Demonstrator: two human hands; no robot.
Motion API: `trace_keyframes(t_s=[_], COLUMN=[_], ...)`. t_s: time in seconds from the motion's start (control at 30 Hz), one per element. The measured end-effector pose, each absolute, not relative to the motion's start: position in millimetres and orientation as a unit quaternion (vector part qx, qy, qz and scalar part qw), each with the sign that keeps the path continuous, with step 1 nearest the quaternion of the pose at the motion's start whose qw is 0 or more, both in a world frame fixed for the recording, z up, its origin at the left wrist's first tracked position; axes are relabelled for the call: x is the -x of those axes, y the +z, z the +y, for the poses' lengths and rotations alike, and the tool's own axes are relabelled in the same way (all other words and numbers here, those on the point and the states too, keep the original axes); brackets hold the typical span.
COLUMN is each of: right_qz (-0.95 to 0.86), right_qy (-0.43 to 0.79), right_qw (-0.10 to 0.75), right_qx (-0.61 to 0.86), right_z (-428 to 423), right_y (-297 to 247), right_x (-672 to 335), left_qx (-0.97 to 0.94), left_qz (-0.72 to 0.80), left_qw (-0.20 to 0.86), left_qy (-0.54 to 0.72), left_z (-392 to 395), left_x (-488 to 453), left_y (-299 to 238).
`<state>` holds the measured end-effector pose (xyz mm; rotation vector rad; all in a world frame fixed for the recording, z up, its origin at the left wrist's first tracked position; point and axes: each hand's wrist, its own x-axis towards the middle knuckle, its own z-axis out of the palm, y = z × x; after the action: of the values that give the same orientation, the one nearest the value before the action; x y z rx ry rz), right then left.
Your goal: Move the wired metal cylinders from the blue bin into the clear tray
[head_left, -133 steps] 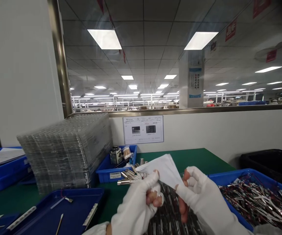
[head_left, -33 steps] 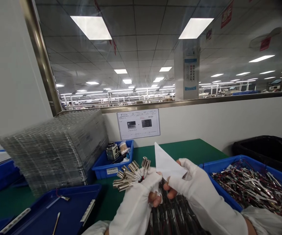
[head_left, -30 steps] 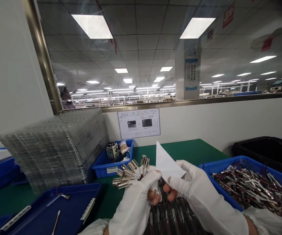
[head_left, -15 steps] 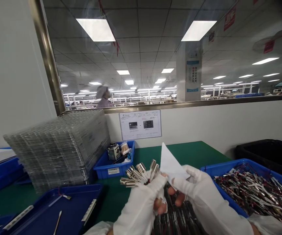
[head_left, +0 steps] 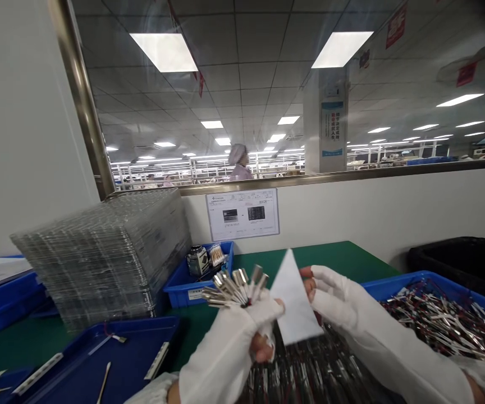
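My left hand [head_left: 242,334], in a white glove with bare fingertips, is closed round a bundle of small silvery metal-ended parts with thin leads [head_left: 242,286]. Its thumb also meets the left edge of a white folded sheet [head_left: 293,308], paper or cloth, whose pointed corner is up. At that sheet's right edge is my right hand [head_left: 335,297], gloved alike, with bent fingers closed on it and partly hidden behind it. Below both hands lies a dark tray [head_left: 293,373] with rows of the wired parts.
On the right a blue bin [head_left: 419,278] holds a heap of wired parts, with a black bin [head_left: 457,252] behind. To the left stand stacked clear trays [head_left: 99,258], a blue tray [head_left: 133,336] with a cotton swab [head_left: 104,381], and a blue box [head_left: 179,294] with a bottle.
The white sheet has turned to face me and come lower, with more of it showing. My right fingers have shifted up along its edge. Behind the window a person has moved right.
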<state>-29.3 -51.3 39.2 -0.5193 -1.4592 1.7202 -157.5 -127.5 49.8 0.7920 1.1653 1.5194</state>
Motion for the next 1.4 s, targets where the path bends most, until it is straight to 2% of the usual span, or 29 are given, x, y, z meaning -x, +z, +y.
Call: trace_keyframes(t_s=[0.1, 0.27, 0.5, 0.83, 1.07, 1.3, 1.4], right_qz=[-0.593, -0.634, -0.608, -0.623, -0.694, -0.633, -0.613], right_qy=[0.679, 0.647, 0.661, 0.662, 0.591, 0.7, 0.714], right_qw=[0.391, 0.38, 0.386, 0.37, 0.381, 0.314, 0.319], right_qx=[0.186, 0.186, 0.21, 0.193, 0.155, 0.105, 0.112], right_z=[-50, -57, -51, -73, -79, -73, -65], right_y=[43, 38, 37, 49, 53, 42, 37], right_x=[28, 29, 25, 19, 16, 18, 19], left_qx=[-0.317, -0.296, -0.349, -0.342, -0.387, -0.403, -0.394], left_qz=[0.518, 0.516, 0.553, 0.508, 0.517, 0.527, 0.53], left_qw=[0.554, 0.58, 0.529, 0.558, 0.539, 0.535, 0.528], left_qy=[0.569, 0.557, 0.542, 0.56, 0.541, 0.523, 0.534], left_z=[-130, -133, -133, -135, -136, -135, -134], left_x=[152, 153, 159, 156, 153, 156, 157], left_y=[51, 47, 39, 46, 50, 50, 49])
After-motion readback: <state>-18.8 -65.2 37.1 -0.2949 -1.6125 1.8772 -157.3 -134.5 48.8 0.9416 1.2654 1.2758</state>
